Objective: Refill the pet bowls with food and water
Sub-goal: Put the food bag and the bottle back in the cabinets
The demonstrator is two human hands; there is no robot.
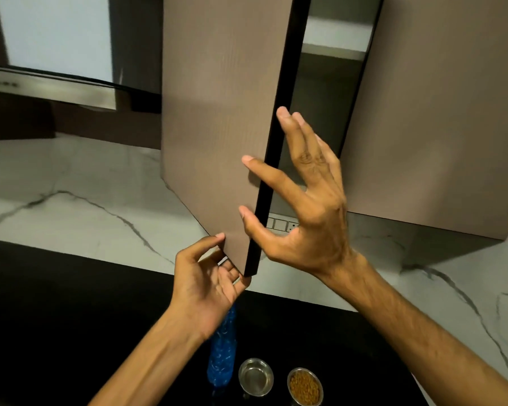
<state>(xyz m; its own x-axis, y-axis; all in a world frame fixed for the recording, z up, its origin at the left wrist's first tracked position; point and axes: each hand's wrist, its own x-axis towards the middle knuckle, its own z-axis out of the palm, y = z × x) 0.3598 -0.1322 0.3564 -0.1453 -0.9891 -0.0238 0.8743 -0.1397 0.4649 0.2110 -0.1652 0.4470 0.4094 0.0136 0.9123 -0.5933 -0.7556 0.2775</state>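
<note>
Head view:
Left hand: fingertips and thumb pinching the bottom corner of the cabinet door.
Right hand: fingers spreading loose at the door's dark edge, grasping nothing.
Water bowl: sitting at 6 o'clock, below both hands.
Food bowl: holding brown kibble, just beside it.
Blue bottle: standing at the bowls' 9 o'clock.
Writing: none readable.

Two small steel bowls stand side by side on the black desk: left bowl holds no kibble, right bowl holds brown kibble; a blue bottle stands just left
</note>
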